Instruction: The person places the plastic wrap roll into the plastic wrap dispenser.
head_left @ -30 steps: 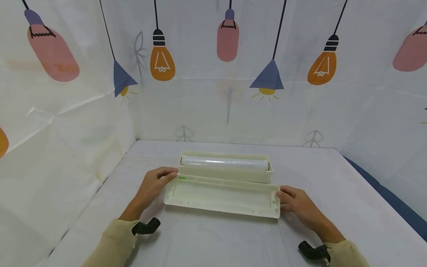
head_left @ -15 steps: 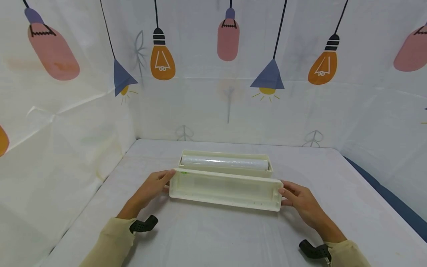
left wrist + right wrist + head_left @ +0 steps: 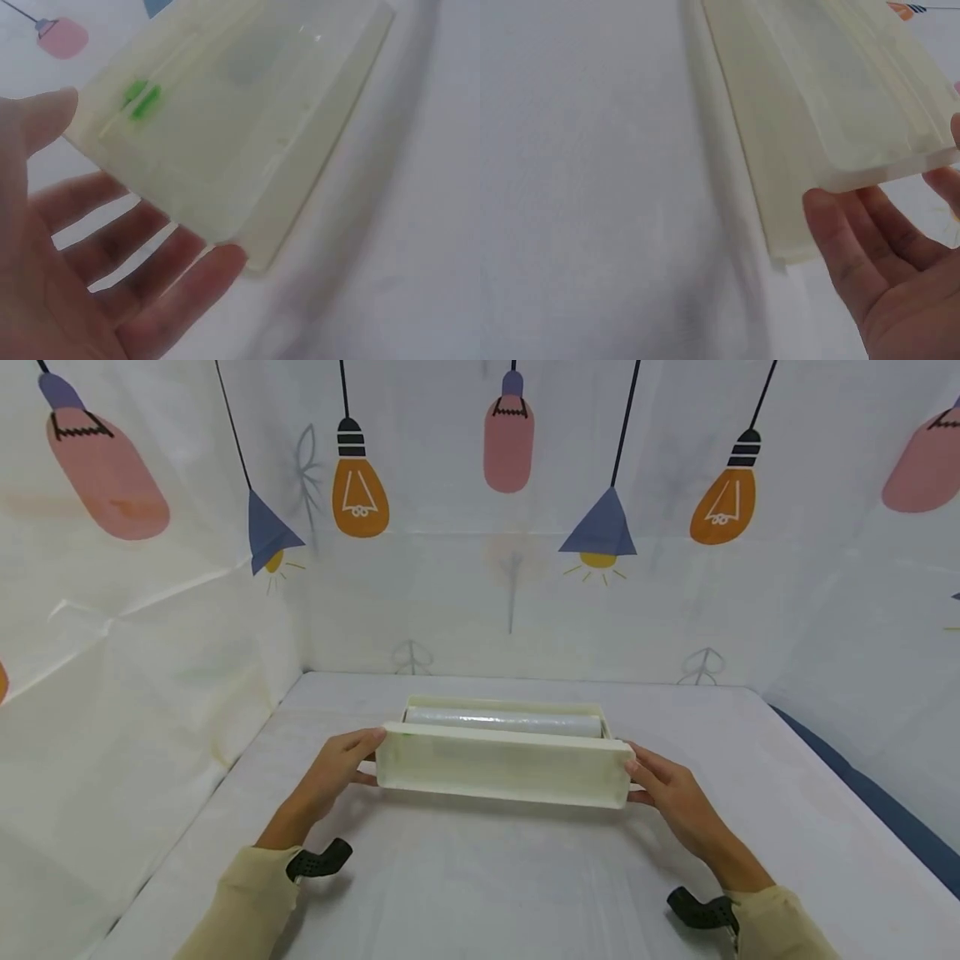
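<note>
A long cream plastic lid (image 3: 504, 766) is held up between both hands, its broad face tilted toward me. My left hand (image 3: 333, 775) grips its left end, thumb at the upper corner and fingers spread along the end edge. At the opposite end, my right hand (image 3: 671, 793) holds the lid with thumb and fingers. Behind it stands the matching cream box (image 3: 510, 703), its front wall mostly hidden by the lid. A shiny, whitish roll of cling film (image 3: 502, 721) lies inside. Near the left hand, a green mark (image 3: 141, 99) shows on the lid in the left wrist view.
A white-covered table (image 3: 480, 885) spreads under the hands and the box. White sheeting (image 3: 450, 593) printed with lamps and bulbs rises behind and at both sides. Black camera mounts (image 3: 321, 860) sit at the wrists.
Both hands have raised the lid and tipped it more upright. Its hollow underside was facing me earlier; now it covers more of the box's front. The box and roll have stayed put.
</note>
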`<state>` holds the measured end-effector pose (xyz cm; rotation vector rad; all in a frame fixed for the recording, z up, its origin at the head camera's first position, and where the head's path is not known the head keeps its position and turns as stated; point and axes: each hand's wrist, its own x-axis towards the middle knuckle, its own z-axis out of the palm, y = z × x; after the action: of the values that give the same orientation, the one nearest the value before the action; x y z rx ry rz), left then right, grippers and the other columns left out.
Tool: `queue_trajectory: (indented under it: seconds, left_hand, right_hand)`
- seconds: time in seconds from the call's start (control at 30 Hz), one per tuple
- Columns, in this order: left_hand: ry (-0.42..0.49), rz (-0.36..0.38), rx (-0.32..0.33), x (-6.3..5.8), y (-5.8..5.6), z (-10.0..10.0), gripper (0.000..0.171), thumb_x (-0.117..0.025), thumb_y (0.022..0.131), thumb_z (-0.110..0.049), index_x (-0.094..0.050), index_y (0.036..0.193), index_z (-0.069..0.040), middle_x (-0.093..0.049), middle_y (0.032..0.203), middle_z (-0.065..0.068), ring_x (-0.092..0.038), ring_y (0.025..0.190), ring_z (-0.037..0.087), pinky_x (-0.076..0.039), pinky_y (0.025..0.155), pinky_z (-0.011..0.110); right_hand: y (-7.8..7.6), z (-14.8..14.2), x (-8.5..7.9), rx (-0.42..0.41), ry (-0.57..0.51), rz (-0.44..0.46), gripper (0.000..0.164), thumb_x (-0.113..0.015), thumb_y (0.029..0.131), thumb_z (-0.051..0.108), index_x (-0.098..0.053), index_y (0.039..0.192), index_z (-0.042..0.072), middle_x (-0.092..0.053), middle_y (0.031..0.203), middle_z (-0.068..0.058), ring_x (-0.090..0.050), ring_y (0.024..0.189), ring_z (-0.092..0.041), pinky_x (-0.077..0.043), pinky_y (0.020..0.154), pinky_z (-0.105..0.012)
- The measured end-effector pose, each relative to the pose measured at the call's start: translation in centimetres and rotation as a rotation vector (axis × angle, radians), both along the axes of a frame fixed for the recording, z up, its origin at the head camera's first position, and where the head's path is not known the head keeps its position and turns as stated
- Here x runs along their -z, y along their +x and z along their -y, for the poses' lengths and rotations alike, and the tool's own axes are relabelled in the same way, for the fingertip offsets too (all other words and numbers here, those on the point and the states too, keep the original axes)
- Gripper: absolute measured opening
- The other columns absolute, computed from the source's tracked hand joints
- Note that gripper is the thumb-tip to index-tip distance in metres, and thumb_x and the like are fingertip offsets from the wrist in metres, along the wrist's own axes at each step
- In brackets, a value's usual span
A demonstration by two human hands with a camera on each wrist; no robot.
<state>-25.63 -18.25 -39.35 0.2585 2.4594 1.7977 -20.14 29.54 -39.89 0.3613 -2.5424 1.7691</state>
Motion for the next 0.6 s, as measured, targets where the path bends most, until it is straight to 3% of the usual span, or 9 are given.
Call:
queue_trajectory:
  seconds: [0.17, 0.33, 0.6]
  left_hand:
    - [0.011, -0.060, -0.018, -0.8, -0.2, 0.0, 0.066, -0.054, 0.101, -0.054, -0.056, 0.140, -0.001, -0.058, 0.135, 0.018, -0.059, 0.115, 0.034, -0.059, 0.079, 0.039]
    - [0.027, -0.104, -0.025, -1.5, -0.4, -0.1, 0.064, -0.054, 0.101, -0.053, -0.058, 0.140, -0.002, -0.059, 0.134, 0.017, -0.058, 0.117, 0.033, -0.059, 0.080, 0.038]
    - [0.083, -0.173, 0.016, -2.7, -0.7, -0.5, 0.060, -0.054, 0.104, -0.043, -0.050, 0.147, -0.002, -0.051, 0.146, 0.015, -0.051, 0.130, 0.034, -0.053, 0.094, 0.046]
  right_hand:
    - [-0.5, 0.2, -0.9, -0.028, -0.034, -0.006, 0.059, -0.047, 0.108, 0.034, -0.031, 0.157, 0.007, -0.042, 0.149, -0.021, -0.062, 0.110, -0.017, -0.059, 0.082, -0.038]
    - [-0.7, 0.3, -1.9, -0.040, -0.066, -0.021, 0.058, -0.044, 0.109, 0.036, -0.031, 0.157, 0.006, -0.045, 0.148, -0.018, -0.062, 0.111, -0.016, -0.059, 0.083, -0.039]
    - [-1.9, 0.9, -3.0, 0.026, -0.073, -0.085, 0.061, -0.042, 0.108, 0.043, -0.037, 0.155, 0.005, -0.046, 0.146, -0.019, -0.061, 0.114, -0.010, -0.058, 0.085, -0.035]
